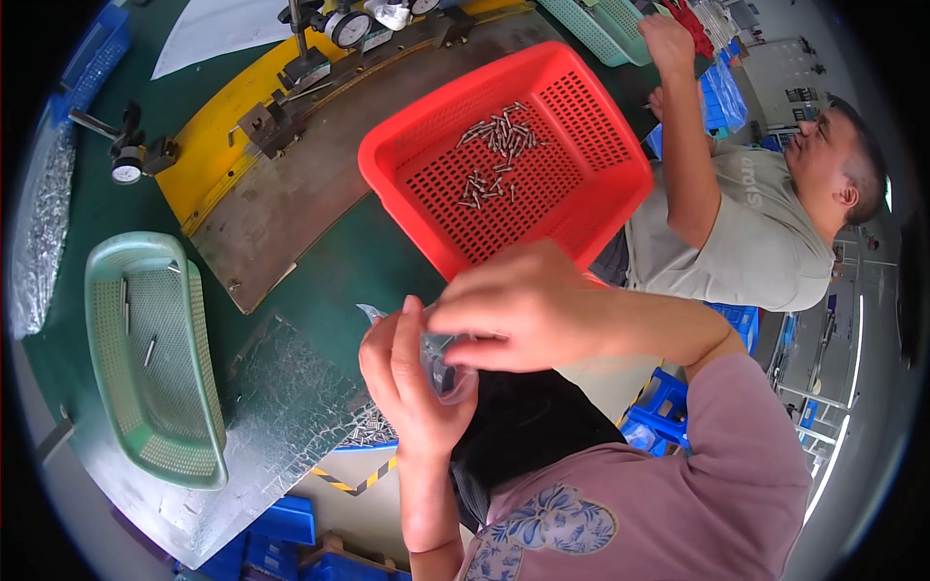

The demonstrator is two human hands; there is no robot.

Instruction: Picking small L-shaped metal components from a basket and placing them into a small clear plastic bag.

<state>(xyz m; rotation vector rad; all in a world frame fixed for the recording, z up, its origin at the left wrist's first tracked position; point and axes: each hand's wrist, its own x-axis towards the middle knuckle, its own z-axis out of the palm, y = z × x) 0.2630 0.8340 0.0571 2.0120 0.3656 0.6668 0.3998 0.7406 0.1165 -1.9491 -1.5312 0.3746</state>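
Note:
My left hand (412,387) is closed round a small clear plastic bag (453,385), held upright in front of my body. Something dark shows through the plastic, but I cannot make out what it is. My right hand (533,305) is at the bag's mouth, its fingers bent and blurred; their tips are partly hidden, so what they grip is unclear. Just beyond my hands, a red perforated plastic basket (387,179) holds many small metal pins (506,136) in two loose heaps on its floor.
On the left lies a green basket (215,426) with a few metal pins. A yellow-edged metal plate (266,208) bears dial gauges (349,29) on stands. More small pins (368,426) lie below the table's near edge. A co-worker (756,203) sits at the right, arm raised beside another green basket (601,29).

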